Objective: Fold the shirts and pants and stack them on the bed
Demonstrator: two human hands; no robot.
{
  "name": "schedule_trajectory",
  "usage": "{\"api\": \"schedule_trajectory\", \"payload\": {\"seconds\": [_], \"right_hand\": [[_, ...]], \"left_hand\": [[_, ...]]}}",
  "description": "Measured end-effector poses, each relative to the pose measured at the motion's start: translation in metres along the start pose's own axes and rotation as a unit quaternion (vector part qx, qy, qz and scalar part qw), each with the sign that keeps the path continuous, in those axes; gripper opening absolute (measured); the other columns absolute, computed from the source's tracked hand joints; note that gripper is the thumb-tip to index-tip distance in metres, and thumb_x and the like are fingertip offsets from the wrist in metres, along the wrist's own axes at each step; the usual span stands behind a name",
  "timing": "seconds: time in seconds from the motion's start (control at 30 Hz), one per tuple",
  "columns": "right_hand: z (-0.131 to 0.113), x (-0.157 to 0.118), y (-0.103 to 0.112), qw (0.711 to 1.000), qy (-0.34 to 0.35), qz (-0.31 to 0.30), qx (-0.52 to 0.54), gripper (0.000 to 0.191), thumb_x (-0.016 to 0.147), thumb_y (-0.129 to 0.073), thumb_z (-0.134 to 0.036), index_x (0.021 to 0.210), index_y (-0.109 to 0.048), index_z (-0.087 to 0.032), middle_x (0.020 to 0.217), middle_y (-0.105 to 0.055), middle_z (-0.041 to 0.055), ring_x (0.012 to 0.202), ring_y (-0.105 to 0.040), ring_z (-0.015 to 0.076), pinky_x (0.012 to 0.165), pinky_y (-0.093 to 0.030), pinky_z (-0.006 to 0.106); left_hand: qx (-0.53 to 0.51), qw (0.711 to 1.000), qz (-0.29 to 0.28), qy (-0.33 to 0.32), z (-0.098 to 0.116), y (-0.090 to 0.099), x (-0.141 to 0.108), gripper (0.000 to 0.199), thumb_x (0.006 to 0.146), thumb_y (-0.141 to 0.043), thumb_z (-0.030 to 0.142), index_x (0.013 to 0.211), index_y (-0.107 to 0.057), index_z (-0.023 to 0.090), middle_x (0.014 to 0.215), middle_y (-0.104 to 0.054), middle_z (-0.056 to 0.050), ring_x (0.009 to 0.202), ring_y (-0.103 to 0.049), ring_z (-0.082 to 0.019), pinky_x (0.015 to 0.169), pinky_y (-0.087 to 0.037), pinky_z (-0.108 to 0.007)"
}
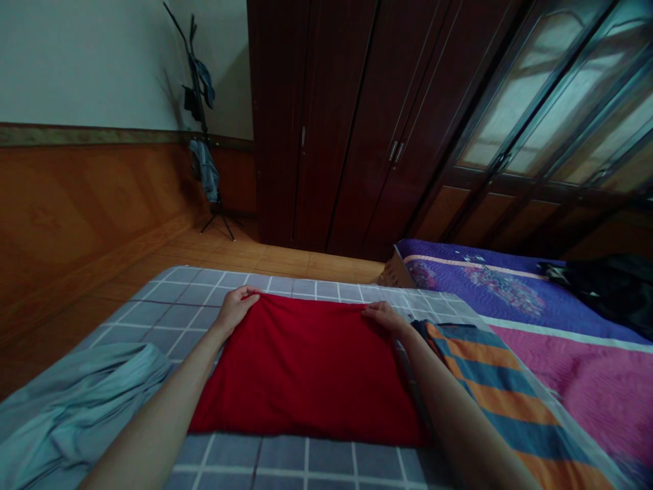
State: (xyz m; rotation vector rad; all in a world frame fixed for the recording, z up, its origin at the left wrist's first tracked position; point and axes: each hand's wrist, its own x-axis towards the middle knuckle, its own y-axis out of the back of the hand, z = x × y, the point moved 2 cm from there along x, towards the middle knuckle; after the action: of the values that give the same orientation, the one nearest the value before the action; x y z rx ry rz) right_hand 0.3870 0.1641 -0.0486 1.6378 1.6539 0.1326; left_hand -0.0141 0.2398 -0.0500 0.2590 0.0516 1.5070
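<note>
A folded red cloth (306,374) lies flat on a grey checked bedsheet (286,456), its far edge pulled slightly taut. My left hand (235,307) grips that edge at the far left corner. My right hand (385,316) holds the same edge near the far right corner. A crumpled pale blue-grey cloth (76,408) lies left of my left forearm. A striped orange and blue cloth (505,381) lies just right of my right hand and forearm.
To the right, a purple and pink quilt (556,320) covers a neighbouring bed, with a black cloth (602,286) on it. A cardboard piece (400,271) stands between the beds. Ahead are a tiled floor (265,258), a dark wooden wardrobe (357,122) and a clothes stand (204,136).
</note>
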Motion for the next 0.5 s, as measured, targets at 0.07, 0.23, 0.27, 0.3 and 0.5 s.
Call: {"api": "schedule_trajectory", "payload": {"seconds": [0.07, 0.23, 0.27, 0.3, 0.5], "right_hand": [[0.003, 0.002, 0.001, 1.000, 0.003, 0.014, 0.000, 0.032, 0.092, -0.056, -0.035, 0.117, -0.056, -0.016, 0.115, -0.058, 0.0076, 0.095, -0.060, 0.0199, 0.080, -0.052, 0.039], [0.007, 0.006, 0.004, 0.999, 0.009, 0.040, -0.013, 0.031, 0.092, -0.056, -0.035, 0.116, -0.056, -0.015, 0.114, -0.059, 0.0074, 0.094, -0.061, 0.0197, 0.079, -0.053, 0.039], [0.006, 0.006, 0.003, 0.999, 0.010, 0.042, -0.017, 0.031, 0.092, -0.056, -0.035, 0.116, -0.056, -0.015, 0.114, -0.059, 0.0075, 0.095, -0.061, 0.0198, 0.079, -0.053, 0.039], [0.005, 0.006, 0.003, 0.999, 0.011, 0.046, -0.023, 0.031, 0.092, -0.056, -0.035, 0.116, -0.056, -0.015, 0.114, -0.059, 0.0075, 0.095, -0.060, 0.0199, 0.079, -0.053, 0.039], [-0.012, -0.005, -0.001, 0.993, 0.025, 0.098, -0.066, 0.031, 0.091, -0.056, -0.035, 0.115, -0.057, -0.015, 0.113, -0.059, 0.0068, 0.094, -0.061, 0.0202, 0.079, -0.053, 0.038]], "left_hand": [[0.021, 0.999, 0.020, -0.013, -0.002, 0.002, 0.002, 0.040, 0.068, -0.058, 0.046, 0.092, -0.064, 0.015, 0.085, -0.070, -0.005, 0.076, -0.064, -0.020, 0.071, -0.049, -0.030], [0.121, 0.991, 0.031, -0.040, -0.008, 0.002, 0.006, 0.027, 0.065, -0.056, 0.037, 0.081, -0.067, 0.018, 0.083, -0.070, -0.005, 0.083, -0.064, -0.024, 0.082, -0.047, -0.034], [0.142, 0.988, 0.028, -0.045, -0.009, 0.001, 0.005, 0.025, 0.065, -0.056, 0.035, 0.081, -0.067, 0.019, 0.084, -0.070, -0.005, 0.084, -0.064, -0.024, 0.083, -0.047, -0.035], [0.161, 0.985, 0.026, -0.050, -0.009, 0.000, 0.004, 0.025, 0.066, -0.055, 0.034, 0.083, -0.067, 0.019, 0.086, -0.070, -0.005, 0.086, -0.063, -0.025, 0.085, -0.047, -0.035], [0.250, 0.963, 0.014, -0.105, 0.009, 0.006, -0.005, 0.038, 0.071, -0.056, 0.033, 0.104, -0.063, 0.015, 0.116, -0.060, -0.012, 0.111, -0.055, -0.028, 0.101, -0.039, -0.039]]}}
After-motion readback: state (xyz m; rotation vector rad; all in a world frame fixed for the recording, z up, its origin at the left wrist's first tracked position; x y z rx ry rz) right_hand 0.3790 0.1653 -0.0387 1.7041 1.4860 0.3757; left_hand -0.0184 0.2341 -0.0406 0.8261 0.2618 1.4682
